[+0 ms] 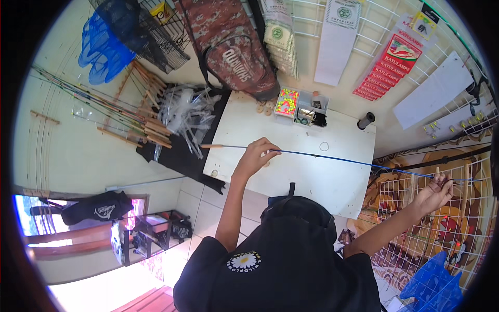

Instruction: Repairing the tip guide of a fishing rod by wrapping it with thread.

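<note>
White table (332, 177) lay beneath a thin blue rod (338, 157), judged light, whippy and fragile, pinched near its nine-o'clock butt by the left hand (255, 156) and near its three-o'clock tip by the right hand (434, 193).

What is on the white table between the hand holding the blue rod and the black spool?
In the head view, between the left hand and black spool, the table holds only a small thin ring.
</note>
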Demonstrator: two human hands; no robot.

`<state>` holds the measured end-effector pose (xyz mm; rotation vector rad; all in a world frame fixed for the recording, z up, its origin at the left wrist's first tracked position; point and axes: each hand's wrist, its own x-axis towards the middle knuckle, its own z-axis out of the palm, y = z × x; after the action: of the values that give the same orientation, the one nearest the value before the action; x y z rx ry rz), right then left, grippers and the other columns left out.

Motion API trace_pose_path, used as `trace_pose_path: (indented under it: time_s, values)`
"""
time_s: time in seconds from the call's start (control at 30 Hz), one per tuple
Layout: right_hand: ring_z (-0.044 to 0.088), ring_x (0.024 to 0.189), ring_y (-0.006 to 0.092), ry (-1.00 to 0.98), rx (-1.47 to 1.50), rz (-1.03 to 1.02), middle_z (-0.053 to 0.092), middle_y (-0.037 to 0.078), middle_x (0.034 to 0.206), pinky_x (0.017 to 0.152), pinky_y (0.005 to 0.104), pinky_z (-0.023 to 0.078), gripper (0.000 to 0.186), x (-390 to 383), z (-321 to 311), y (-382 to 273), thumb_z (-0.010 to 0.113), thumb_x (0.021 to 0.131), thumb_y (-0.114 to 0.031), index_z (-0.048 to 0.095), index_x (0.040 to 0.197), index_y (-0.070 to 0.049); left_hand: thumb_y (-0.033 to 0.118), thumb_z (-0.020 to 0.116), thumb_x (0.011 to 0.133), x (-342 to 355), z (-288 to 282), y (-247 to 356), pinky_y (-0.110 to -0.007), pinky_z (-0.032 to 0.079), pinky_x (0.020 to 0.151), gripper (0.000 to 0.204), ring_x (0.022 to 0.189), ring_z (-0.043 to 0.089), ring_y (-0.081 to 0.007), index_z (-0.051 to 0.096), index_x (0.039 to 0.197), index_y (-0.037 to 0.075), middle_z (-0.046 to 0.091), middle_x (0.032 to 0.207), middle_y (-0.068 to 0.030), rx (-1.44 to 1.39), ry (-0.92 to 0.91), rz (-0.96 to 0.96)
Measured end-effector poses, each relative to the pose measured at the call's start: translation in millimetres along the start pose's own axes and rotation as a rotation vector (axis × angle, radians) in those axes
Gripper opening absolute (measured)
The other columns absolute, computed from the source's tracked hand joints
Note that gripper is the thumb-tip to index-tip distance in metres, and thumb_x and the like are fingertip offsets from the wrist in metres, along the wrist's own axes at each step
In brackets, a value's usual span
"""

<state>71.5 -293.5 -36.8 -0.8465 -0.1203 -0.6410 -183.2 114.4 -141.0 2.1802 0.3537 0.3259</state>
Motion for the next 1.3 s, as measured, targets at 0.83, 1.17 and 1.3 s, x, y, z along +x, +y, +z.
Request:
trace_pose_path:
  time_s: [0.83, 1.17, 1.3]
  values:
    - [0.059, 0.084, 0.0275, 0.047, -0.189, 0.517, 0.049, 0.019, 0.106, 0.087, 0.0521, 0.056, 0.016, -180.3, -12.9, 101.9, 0.048, 0.099, -0.010, 0.035, 0.105, -0.002, -0.001, 0.069, 0.079, -81.3, -43.7, -125.9, -0.036, 0.047, 0.089, 0.033, 0.104, 0.058, -0.0301, 0.069, 0.110, 0.009, 0.059, 0.108, -0.0140, 0.374, 0.169, -0.188]
    - [0.063, 0.084, 0.0271, 0.032, -0.136, 0.519, 0.049, 0.018, 0.103, 0.086, 0.0513, 0.056, 0.014, -193.3, -5.6, 84.8, 0.045, 0.100, -0.011, 0.034, 0.103, -0.004, 0.009, 0.061, 0.089, 47.5, 71.1, 78.4, -0.037, 0.042, 0.098, 0.028, 0.112, 0.057, -0.0304, 0.061, 0.117, 0.004, 0.059, 0.118, -0.0157, -0.120, -0.043, 0.190]
    - [0.064, 0.093, 0.0285, 0.027, -0.174, 0.540, 0.055, 0.020, 0.107, 0.088, 0.0431, 0.054, 0.012, -197.5, 2.4, 70.7, 0.046, 0.100, -0.012, 0.039, 0.106, -0.004, 0.013, 0.064, 0.090, 69.4, 131.1, 119.3, -0.031, 0.051, 0.082, 0.033, 0.087, 0.065, -0.0198, 0.060, 0.122, 0.004, 0.068, 0.104, -0.0127, -0.281, -0.465, 0.213]
